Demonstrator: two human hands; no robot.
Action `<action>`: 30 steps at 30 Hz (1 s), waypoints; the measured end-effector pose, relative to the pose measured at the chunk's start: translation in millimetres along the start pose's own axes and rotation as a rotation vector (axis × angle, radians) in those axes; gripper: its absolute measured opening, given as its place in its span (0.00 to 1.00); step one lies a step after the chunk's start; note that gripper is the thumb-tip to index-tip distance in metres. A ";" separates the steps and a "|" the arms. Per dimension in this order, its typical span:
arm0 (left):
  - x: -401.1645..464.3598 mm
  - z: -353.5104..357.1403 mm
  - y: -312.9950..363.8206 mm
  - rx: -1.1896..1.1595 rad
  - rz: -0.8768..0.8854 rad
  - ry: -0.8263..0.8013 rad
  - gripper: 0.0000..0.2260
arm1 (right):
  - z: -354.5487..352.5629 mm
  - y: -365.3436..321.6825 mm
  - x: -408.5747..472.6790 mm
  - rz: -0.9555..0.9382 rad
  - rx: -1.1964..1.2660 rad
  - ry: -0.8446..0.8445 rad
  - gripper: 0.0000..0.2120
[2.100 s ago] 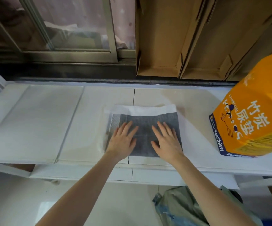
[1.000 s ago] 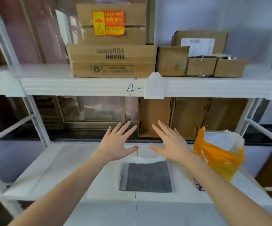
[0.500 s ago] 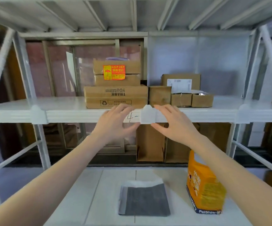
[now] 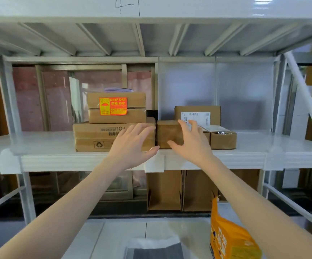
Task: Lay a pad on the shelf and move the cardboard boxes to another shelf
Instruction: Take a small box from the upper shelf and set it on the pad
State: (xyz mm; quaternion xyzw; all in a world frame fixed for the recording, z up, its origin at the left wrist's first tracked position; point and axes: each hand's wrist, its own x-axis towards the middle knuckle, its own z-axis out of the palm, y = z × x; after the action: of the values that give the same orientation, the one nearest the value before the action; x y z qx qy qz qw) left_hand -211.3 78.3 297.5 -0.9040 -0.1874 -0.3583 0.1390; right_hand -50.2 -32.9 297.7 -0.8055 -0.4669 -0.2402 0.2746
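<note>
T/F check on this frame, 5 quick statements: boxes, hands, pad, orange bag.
1. The box with the KEEP DRY sticker sits on top of the wide flat box. True.
2. The left hand is closed around a box. False: its fingers are spread and it holds nothing.
3. The right hand is at the small box just right of the wide flat box, fingers open. True.
4. The grey pad lies on the same shelf as the boxes. False: it lies on the shelf below.
5. The orange bag stands to the left of the pad. False: it stands to the right.
</note>
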 end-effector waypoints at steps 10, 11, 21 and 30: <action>32.6 33.4 -28.6 -0.005 -0.034 0.076 0.27 | 40.6 -17.5 58.1 0.034 -0.119 0.017 0.36; 33.6 34.4 -29.6 -0.007 -0.030 0.082 0.28 | 41.3 -17.3 59.7 0.042 -0.125 0.017 0.35; 38.7 40.0 -29.6 -0.049 -0.023 0.122 0.26 | 42.6 -18.3 59.7 0.065 -0.012 0.086 0.33; 34.0 27.8 -22.7 -0.077 0.019 0.167 0.29 | 11.4 -24.1 50.0 0.045 0.213 0.277 0.29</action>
State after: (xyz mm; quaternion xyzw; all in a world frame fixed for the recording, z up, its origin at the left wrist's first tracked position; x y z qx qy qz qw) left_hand -181.8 117.4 304.4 -0.8774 -0.1525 -0.4379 0.1229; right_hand -47.7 15.7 326.8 -0.7413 -0.4293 -0.2920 0.4253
